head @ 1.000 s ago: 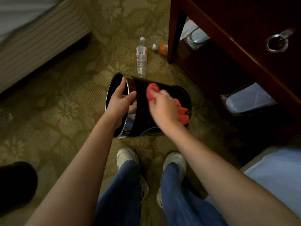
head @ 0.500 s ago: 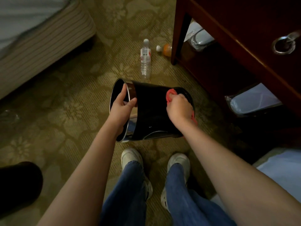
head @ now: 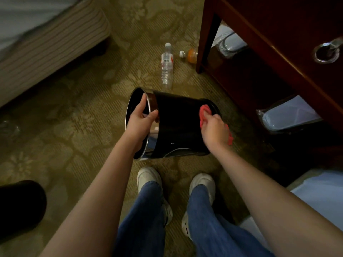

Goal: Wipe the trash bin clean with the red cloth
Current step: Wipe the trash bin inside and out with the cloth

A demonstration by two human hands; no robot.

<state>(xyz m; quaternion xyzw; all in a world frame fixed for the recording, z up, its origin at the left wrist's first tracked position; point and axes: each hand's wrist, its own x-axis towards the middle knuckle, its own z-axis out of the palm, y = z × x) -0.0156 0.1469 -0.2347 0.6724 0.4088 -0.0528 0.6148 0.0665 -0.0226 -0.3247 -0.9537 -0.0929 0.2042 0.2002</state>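
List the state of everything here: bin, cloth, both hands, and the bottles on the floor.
trash bin: tipped on its side.
red cloth: bunched, pressed against the bin's bottom end.
left hand: grips the bin's rim.
right hand: holds the red cloth.
water bottle: lying on the carpet, capped.
orange bottle: lying on the carpet, capped.

Dim, warm indoor light falls on the patterned carpet (head: 83, 108) and is brightest on the forearms (head: 104, 182). Deep shadow fills the space under the wooden desk (head: 278, 43). Small glints mark the glossy black trash bin (head: 178, 127). Wide-angle distortion bends the bed (head: 46, 43) edge, and the corners are soft.
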